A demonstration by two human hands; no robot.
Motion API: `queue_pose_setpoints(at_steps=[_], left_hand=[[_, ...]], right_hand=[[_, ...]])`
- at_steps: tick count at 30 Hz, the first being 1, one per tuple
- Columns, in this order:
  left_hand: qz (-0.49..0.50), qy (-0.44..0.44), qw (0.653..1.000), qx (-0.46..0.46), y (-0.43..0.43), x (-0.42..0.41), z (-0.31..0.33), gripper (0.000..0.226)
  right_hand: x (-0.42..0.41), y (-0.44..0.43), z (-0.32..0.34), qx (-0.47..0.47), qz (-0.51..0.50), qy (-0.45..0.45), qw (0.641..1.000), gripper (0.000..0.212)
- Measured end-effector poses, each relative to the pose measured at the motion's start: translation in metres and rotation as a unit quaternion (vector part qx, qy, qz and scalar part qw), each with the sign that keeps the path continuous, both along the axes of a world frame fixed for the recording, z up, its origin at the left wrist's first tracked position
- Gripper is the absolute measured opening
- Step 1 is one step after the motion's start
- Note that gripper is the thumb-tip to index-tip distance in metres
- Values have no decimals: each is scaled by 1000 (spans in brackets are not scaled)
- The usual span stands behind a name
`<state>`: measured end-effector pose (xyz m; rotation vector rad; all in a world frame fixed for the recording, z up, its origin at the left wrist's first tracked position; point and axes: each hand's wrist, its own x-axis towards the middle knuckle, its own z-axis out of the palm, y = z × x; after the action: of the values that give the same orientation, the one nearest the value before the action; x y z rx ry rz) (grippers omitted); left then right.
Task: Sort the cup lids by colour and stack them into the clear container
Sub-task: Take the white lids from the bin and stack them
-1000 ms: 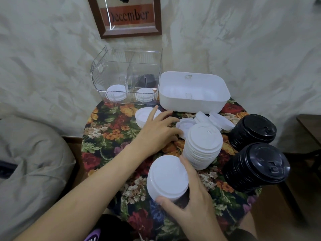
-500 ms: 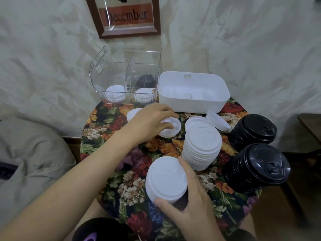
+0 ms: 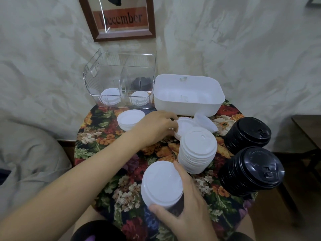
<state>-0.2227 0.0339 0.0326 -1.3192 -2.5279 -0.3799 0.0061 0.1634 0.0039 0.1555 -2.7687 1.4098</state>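
Near: white lid stack, smooth, round, gripped by right hand. Left hand fingers pinch loose white lid. Right: black lid stacks.

Framed print: top ran out of view; glare crossed the word "December".
Clear container, back right compartment: something dark sat behind ribbed plastic, too murky to name.
Loose white lid: near rim was covered by the left hand curled over it.
White stack: lower side was hidden under the right hand gripping it; a dark patch beneath stayed unclear.
Purple object: cut off at the bottom edge.
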Motion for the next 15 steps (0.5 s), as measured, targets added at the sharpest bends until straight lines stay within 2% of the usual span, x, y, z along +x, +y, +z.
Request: queue_pose_setpoints(at_steps=[6, 8, 10, 13, 15], left_hand=[[54, 8, 995, -82, -29, 4, 12, 14], [79, -15, 992, -95, -28, 4, 16, 30], [95, -41, 992, -69, -19, 3, 24, 41], [77, -36, 996, 16, 4, -1, 25, 40], [48, -37, 998, 14, 17, -2, 18, 45]], right_hand=[[1, 0, -1, -3, -2, 5, 1000, 100], [1, 0, -2, -3, -2, 6, 1000, 100], [1, 0, -1, -2, 0, 0, 1000, 99], [0, 0, 0, 1, 2, -3, 1000, 100], [0, 0, 0, 0, 2, -5, 1000, 101]])
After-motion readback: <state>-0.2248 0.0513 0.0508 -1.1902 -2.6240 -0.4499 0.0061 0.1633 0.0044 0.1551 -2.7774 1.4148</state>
